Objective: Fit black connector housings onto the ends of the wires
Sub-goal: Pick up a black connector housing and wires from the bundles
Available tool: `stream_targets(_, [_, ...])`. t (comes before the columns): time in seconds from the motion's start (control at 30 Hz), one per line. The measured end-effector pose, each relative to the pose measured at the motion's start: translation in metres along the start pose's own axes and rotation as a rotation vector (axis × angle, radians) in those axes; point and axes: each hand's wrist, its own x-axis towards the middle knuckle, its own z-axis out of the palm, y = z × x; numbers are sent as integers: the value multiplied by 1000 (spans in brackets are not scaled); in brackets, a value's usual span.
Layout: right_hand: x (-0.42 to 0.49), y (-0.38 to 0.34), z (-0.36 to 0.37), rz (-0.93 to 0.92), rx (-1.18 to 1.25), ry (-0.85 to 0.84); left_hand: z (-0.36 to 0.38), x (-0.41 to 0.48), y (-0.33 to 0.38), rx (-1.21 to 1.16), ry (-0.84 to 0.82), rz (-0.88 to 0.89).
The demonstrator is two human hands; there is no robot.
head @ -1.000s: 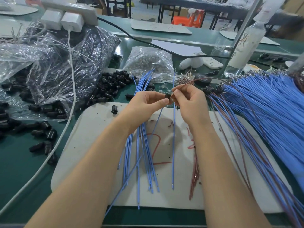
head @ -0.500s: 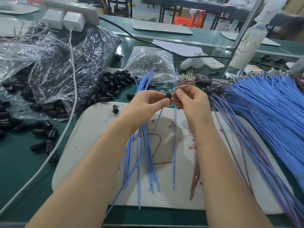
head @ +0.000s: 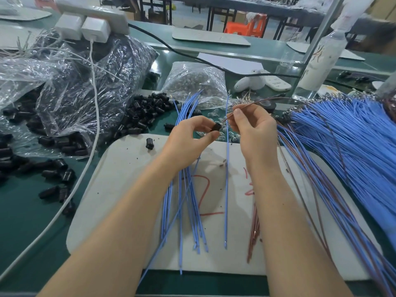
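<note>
— What do the hands hold?

— The left hand [head: 188, 139] pinches one black connector housing [head: 216, 127] between thumb and forefinger, over the far edge of the white board [head: 120, 189]. The right hand [head: 255, 129] pinches a brown wire [head: 257, 103] near its end. That end points at the housing, just beside it (whether it touches, I cannot tell).

— What lies around them?

— A bunch of blue wires [head: 192, 211] runs under the left wrist and fans along the board. A single blue wire [head: 227, 168] lies straight between the forearms. A few brown wires [head: 254, 232] lie by the right forearm, partly hidden by it. On the right a great sheaf of blue wires [head: 353, 146] spreads over the board's edge. A loose housing [head: 149, 143] sits near the board's far left corner, with a heap of housings [head: 145, 116] just beyond.

— Anything in the way?

— The forearms cover much of the board's middle and part of the red marks [head: 203, 196] on it.

— And the surface, the room?

— A green table [head: 21, 211]. At left there is a crumpled clear bag [head: 85, 86] with more housings beside it, and a white cable [head: 94, 103] drops across it from a power strip [head: 92, 16]. Behind the hands is a smaller bag of clear parts [head: 192, 82]. A bottle [head: 321, 58] stands far right, and an orange stool [head: 246, 26] shows past further benches.
</note>
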Motion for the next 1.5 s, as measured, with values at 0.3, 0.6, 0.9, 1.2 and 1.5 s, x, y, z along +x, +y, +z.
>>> stream_targets(0.3, [-1,4,0,-106,-175,-4,2,-1,0,133,15,67])
stream_targets(0.6, [-3,6,1,-149,-286,-59,2,-2,2,160,46,96])
stream_targets(0.9, [-2,7,0,-129,-371,-83,4,-2,1,230,94,115])
stream_targets(1.2, [-1,7,0,-56,-372,-117,4,-3,3,272,125,169])
stream_targets(1.5, [0,9,-1,19,-289,-133,6,-4,5,280,114,144])
